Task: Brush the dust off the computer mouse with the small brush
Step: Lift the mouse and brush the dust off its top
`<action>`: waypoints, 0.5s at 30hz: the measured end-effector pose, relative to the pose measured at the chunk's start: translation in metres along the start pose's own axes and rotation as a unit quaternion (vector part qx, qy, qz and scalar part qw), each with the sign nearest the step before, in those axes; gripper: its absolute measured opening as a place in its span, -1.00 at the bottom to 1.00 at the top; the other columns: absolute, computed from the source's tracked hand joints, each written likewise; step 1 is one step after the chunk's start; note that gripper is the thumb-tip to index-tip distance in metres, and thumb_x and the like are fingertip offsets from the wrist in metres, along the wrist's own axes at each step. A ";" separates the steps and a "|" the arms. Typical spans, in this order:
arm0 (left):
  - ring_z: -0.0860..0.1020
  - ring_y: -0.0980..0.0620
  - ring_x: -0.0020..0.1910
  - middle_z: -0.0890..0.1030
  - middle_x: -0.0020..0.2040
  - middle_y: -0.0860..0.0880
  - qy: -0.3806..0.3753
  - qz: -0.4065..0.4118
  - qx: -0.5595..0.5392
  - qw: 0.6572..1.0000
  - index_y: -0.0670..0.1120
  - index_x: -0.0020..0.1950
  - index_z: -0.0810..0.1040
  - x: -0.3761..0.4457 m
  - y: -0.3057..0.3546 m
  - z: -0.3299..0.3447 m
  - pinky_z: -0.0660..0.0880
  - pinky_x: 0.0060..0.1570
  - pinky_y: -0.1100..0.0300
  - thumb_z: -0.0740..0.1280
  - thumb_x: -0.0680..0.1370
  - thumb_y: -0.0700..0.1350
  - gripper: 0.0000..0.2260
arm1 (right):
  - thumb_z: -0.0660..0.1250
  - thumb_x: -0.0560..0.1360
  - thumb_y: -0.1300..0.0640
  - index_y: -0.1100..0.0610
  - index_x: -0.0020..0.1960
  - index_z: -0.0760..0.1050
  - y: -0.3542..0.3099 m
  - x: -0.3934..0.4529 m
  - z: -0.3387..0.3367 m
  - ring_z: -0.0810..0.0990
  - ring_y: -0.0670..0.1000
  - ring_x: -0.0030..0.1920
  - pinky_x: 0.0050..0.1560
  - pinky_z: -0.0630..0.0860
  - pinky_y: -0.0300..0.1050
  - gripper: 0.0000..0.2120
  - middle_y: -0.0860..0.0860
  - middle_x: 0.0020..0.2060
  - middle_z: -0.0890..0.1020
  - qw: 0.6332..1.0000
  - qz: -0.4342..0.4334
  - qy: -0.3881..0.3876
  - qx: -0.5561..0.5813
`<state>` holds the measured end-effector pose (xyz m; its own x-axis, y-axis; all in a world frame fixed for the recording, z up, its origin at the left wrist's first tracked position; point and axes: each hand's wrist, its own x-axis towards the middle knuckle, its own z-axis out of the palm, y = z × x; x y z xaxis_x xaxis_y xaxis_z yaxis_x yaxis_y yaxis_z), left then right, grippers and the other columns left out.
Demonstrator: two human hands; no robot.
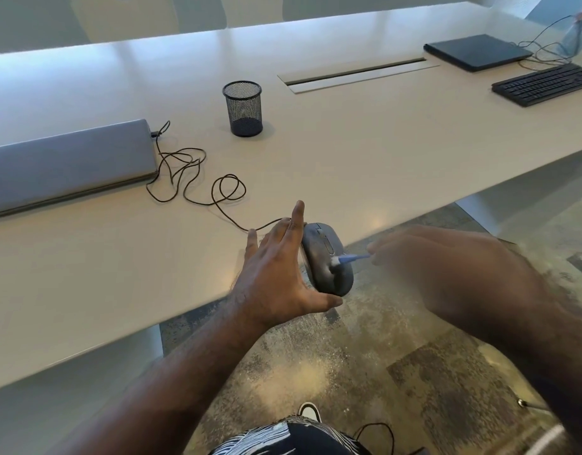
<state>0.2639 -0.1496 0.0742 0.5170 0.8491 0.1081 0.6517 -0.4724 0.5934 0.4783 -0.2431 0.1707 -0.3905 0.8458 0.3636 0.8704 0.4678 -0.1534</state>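
A dark grey corded computer mouse (325, 257) is tipped on its side at the near edge of the white table (365, 152). My left hand (279, 274) holds it, fingers straight along its far side and thumb hooked under its rear end. My right hand (447, 267), blurred, pinches the blue handle of a small brush (348, 259). The brush's white bristles touch the rear top of the mouse. The mouse cord (197, 178) runs in loops to a closed grey laptop (66, 162) at the left.
A black mesh pen cup (243, 108) stands mid-table. A cable slot (355, 73) lies behind it. At the far right are a closed dark laptop (476, 50), a black keyboard (545, 83) and tangled cords. Patterned carpet lies below the table's edge.
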 end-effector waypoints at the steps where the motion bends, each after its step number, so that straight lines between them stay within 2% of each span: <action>1: 0.11 0.23 0.39 0.22 0.55 0.00 -0.002 0.000 -0.002 1.000 0.12 0.55 -0.39 0.000 0.000 0.000 0.06 0.47 -0.25 0.36 0.12 0.51 0.29 | 0.41 0.35 0.40 0.10 0.05 0.63 -0.001 0.000 0.002 0.66 0.05 -0.32 -0.47 0.58 -0.06 -0.66 -0.04 -0.03 0.70 1.000 -0.004 0.003 0.001; 4: 0.15 0.16 0.45 0.24 0.54 0.02 0.005 -0.003 -0.009 1.000 0.11 0.56 -0.39 0.001 0.000 -0.001 0.04 0.48 -0.24 0.37 0.13 0.51 0.29 | 0.43 0.35 0.40 0.08 0.05 0.64 0.000 -0.003 0.005 0.67 0.03 -0.25 -0.40 0.60 -0.05 -0.65 -0.06 -0.01 0.70 1.000 -0.008 -0.022 0.012; 7: 0.15 0.10 0.52 0.24 0.55 0.04 0.006 -0.010 -0.018 1.000 0.12 0.56 -0.38 0.000 -0.002 -0.002 -0.04 0.50 -0.24 0.38 0.14 0.50 0.29 | 0.44 0.33 0.38 0.04 0.02 0.65 0.006 -0.006 0.002 0.66 -0.01 -0.29 -0.39 0.60 -0.11 -0.65 -0.07 -0.08 0.70 1.000 0.005 -0.028 0.011; 11: 0.12 0.09 0.54 0.22 0.56 0.05 0.001 -0.011 -0.029 1.000 0.13 0.55 -0.40 -0.001 -0.001 -0.003 -0.11 0.51 -0.25 0.39 0.15 0.48 0.28 | 0.38 0.41 0.38 0.05 0.04 0.63 0.013 -0.009 0.001 0.65 0.03 -0.33 -0.45 0.59 -0.08 -0.69 -0.05 -0.10 0.70 0.999 0.023 0.033 0.019; 15: 0.16 0.17 0.46 0.28 0.51 0.05 0.017 -0.009 -0.053 0.998 0.11 0.58 -0.33 -0.002 0.001 -0.005 0.05 0.48 -0.26 0.42 0.16 0.45 0.27 | 0.32 0.43 0.30 0.03 0.07 0.61 0.008 -0.010 0.005 0.68 0.03 -0.25 -0.39 0.60 -0.07 -0.71 -0.08 -0.02 0.69 0.997 0.013 0.057 0.043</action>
<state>0.2609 -0.1511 0.0787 0.4862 0.8651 0.1229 0.5973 -0.4318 0.6758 0.4873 -0.2463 0.1615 -0.3273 0.8259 0.4590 0.8494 0.4700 -0.2400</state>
